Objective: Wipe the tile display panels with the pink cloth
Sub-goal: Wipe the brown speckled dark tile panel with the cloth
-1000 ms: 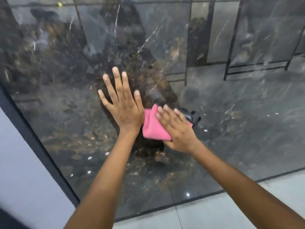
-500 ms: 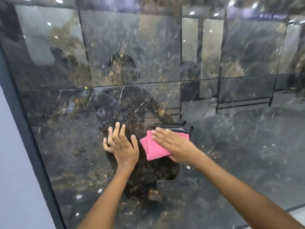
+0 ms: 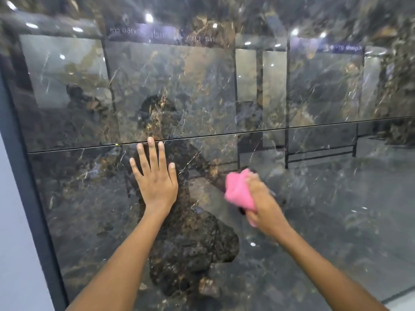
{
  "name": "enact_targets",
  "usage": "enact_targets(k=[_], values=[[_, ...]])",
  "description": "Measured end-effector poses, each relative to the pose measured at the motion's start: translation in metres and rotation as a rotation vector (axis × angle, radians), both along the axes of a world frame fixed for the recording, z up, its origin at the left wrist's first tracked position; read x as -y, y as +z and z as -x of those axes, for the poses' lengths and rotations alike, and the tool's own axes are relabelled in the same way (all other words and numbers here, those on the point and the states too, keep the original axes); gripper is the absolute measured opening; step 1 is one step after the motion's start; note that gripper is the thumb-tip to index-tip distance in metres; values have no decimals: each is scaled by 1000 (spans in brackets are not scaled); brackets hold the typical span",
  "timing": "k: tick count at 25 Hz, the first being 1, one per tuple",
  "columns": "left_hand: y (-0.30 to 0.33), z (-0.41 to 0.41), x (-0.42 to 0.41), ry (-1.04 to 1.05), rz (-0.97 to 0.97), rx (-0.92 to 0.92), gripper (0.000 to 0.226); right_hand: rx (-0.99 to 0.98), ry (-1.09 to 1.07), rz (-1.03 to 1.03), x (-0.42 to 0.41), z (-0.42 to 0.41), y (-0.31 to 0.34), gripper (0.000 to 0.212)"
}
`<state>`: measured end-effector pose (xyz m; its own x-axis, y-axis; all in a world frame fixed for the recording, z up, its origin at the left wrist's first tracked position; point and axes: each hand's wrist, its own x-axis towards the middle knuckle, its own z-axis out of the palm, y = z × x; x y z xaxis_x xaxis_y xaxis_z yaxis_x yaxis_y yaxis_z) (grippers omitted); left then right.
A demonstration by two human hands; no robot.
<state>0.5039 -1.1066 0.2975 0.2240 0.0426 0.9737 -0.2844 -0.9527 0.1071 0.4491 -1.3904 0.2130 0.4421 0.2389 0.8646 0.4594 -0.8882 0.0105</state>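
Two glossy dark marble tile panels fill the view, a lower panel [image 3: 89, 209] and an upper panel [image 3: 202, 86], split by a thin horizontal joint. My left hand [image 3: 155, 178] lies flat on the lower panel, fingers spread, fingertips at the joint. To its right my right hand [image 3: 262, 203] presses the bunched pink cloth [image 3: 238, 189] against the lower panel. The right hand is blurred, and the cloth sticks out to its upper left. Its fingers are hard to make out.
A dark metal frame [image 3: 29, 187] borders the panels on the left, with a pale grey wall [image 3: 11, 232] beyond it. The shiny tiles mirror ceiling lights, other display racks and a person. A strip of light floor [image 3: 402, 303] shows at the bottom right.
My view has tilted up, bringing the upper panel in. My left hand slid up to the joint. My right hand moved right with the cloth, which is now bunched instead of flat.
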Motion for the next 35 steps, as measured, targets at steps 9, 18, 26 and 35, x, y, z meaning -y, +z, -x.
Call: enact_targets(k=[9, 18, 26, 35], values=[[-3, -4, 3, -9, 19, 61, 60, 159, 23, -259, -39, -25, 172, 83], [-4, -3, 3, -25, 40, 80, 57, 186, -20, -348, 61, -26, 142, 73], [-102, 10, 82, -197, -140, 34, 59, -51, 5, 376, 14, 7, -61, 98], [-135, -1, 86, -120, -113, 13, 57, 174, -83, -418, 85, -31, 74, 88]])
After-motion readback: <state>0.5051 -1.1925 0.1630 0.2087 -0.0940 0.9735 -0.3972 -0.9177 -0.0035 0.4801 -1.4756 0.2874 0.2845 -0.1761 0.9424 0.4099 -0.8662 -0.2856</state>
